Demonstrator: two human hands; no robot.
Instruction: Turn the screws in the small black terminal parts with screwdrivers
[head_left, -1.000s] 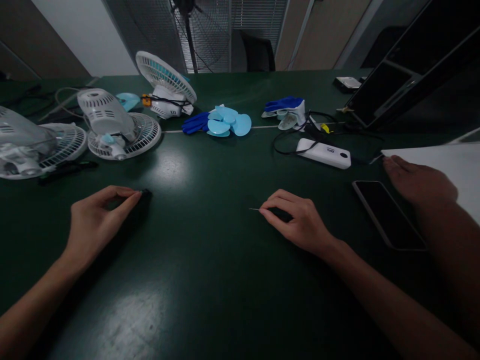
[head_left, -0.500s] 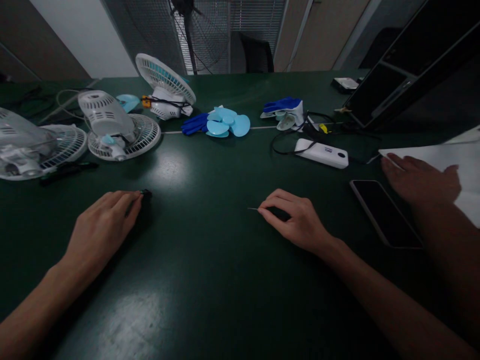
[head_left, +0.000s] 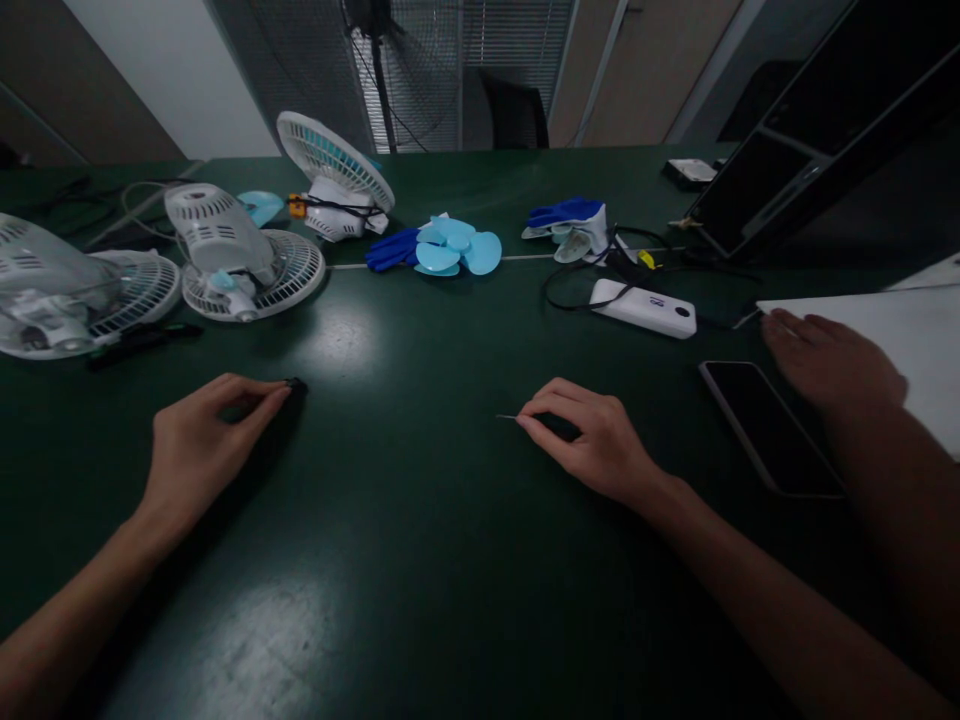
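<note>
Here on my feed, my left hand (head_left: 199, 440) is pinching a small dark piece (head_left: 297, 385) between thumb and fingertips, fingers closed narrow, low over the green table (head_left: 405, 540). Over on the other side, my right hand (head_left: 596, 440) is gripping what is looking like a thin screwdriver (head_left: 559, 426), dark handle under the fingers, slim metal shaft pointing left. The two are sitting well apart, and I can't tell what the dark piece is. Good handling, I'm judging, is calling for a light, steady pinch on something this small, and a grip close to the shaft for fine control, the tip aiming away from the left fingers.

Looking outward, a phone (head_left: 772, 430) is lying right of my right hand, with another person's hand (head_left: 836, 360) resting by a white sheet (head_left: 911, 335) beyond it. Ahead, a white oblong device (head_left: 643, 307) is lying below a pair of gloves (head_left: 566, 215). Further left, a light-blue fan blade (head_left: 457, 247) is resting against a blue glove (head_left: 394, 250), and white fans (head_left: 232, 250) are crowding the far left.
</note>
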